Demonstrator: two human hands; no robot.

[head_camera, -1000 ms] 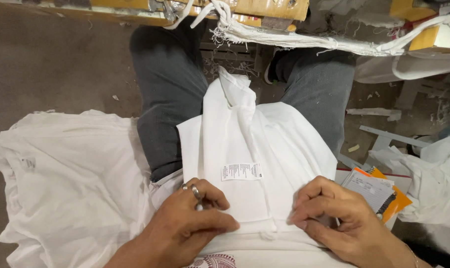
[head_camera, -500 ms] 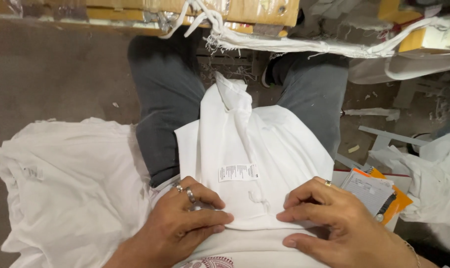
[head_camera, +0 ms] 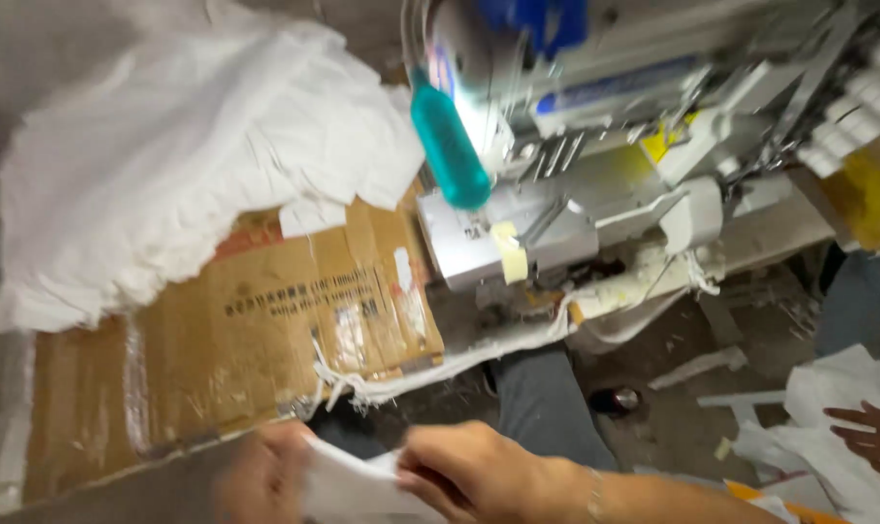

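My left hand [head_camera: 263,474], blurred, and my right hand [head_camera: 471,470], with a thin bracelet at the wrist, sit at the bottom edge. Both grip a piece of white garment [head_camera: 348,487] held between them; most of it is cut off by the frame. Just behind my right hand is my leg [head_camera: 547,408] in grey trousers. Up at the top right stands a grey-white sewing machine [head_camera: 576,146] with a teal bottle-shaped part [head_camera: 450,146] on its left side.
A flattened brown cardboard sheet [head_camera: 265,330] lies left of the machine, with a big pile of white fabric [head_camera: 188,146] on top of it. At the lower right another person's hand [head_camera: 872,437] rests on more white cloth [head_camera: 823,408]. White scraps litter the floor.
The view has swung up from the lap to the sewing machine and cardboard. My hands have left the flat white shirt on my knees and now hold white fabric lifted between them.
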